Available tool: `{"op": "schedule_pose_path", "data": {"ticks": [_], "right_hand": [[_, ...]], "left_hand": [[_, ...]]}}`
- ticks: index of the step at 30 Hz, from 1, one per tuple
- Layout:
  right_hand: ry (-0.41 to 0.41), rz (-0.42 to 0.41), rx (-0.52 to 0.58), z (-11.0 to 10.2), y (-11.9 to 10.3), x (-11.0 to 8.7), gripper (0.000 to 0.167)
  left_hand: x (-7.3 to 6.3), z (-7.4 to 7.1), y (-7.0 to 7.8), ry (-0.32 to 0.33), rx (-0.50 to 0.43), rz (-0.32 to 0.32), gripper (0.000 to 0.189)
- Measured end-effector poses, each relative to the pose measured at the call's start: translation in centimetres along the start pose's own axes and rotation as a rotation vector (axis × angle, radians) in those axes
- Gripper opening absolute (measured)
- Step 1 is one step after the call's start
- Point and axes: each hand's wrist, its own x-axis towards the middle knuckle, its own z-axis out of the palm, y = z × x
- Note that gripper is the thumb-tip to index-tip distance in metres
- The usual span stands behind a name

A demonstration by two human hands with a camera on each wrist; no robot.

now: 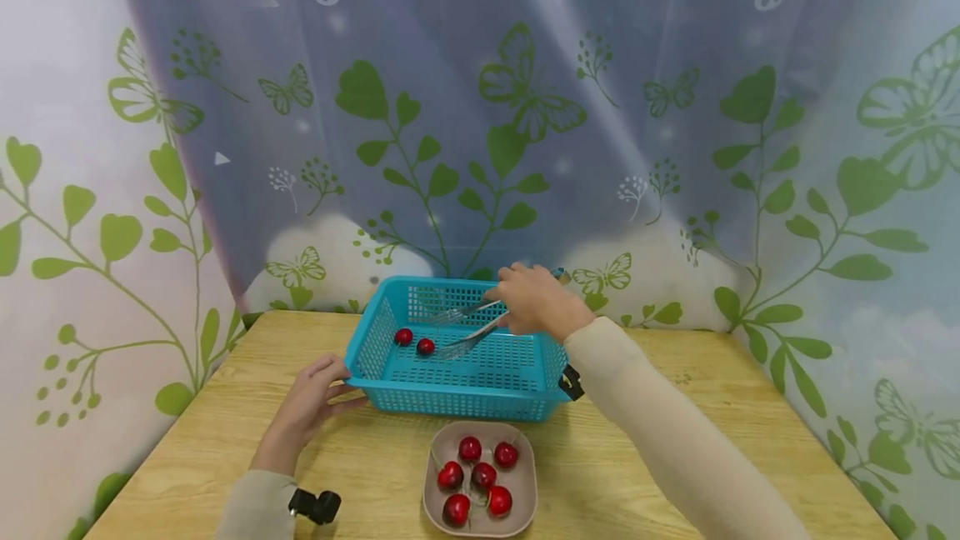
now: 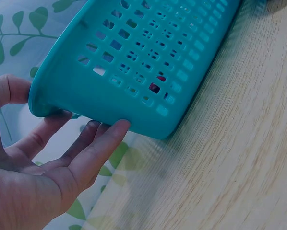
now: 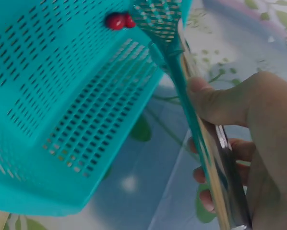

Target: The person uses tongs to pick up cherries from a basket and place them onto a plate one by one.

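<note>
In the head view a blue plastic basket [image 1: 465,401] with a perforated wall stands on the table. Two red cherries [image 1: 425,347] lie in its left part. My right hand [image 1: 536,300] grips metal tongs [image 1: 459,347] over the basket, their slotted ends spread apart close to the cherries. The right wrist view shows the thumb and curled fingers around the handle of these tongs [image 3: 201,129]. At the basket's left front corner my left hand [image 1: 309,402] holds the rim. Seen from the left wrist, its thumb and fingers [image 2: 98,151] press either side of that edge.
A pinkish square bowl [image 1: 525,473] with several stemmed cherries [image 1: 483,475] sits in front of the basket, near me. The wooden table [image 1: 637,457] ends at a patterned curtain [image 1: 465,107] with leaves and butterflies, behind and at both sides.
</note>
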Motion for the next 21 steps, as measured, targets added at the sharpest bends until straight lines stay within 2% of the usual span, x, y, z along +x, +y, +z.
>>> {"op": "schedule_pose_path", "data": {"ticks": [8, 21], "right_hand": [[-0.001, -0.018, -0.055, 1.6, 1.0, 2.2, 0.045], [-0.006, 0.027, -0.155, 3.0, -1.8, 5.5, 0.033]], "left_hand": [[0.1, 0.0, 0.0, -0.014, -0.012, -0.004, 0.016], [0.1, 0.0, 0.0, -0.007, -0.003, 0.000, 0.015]]}}
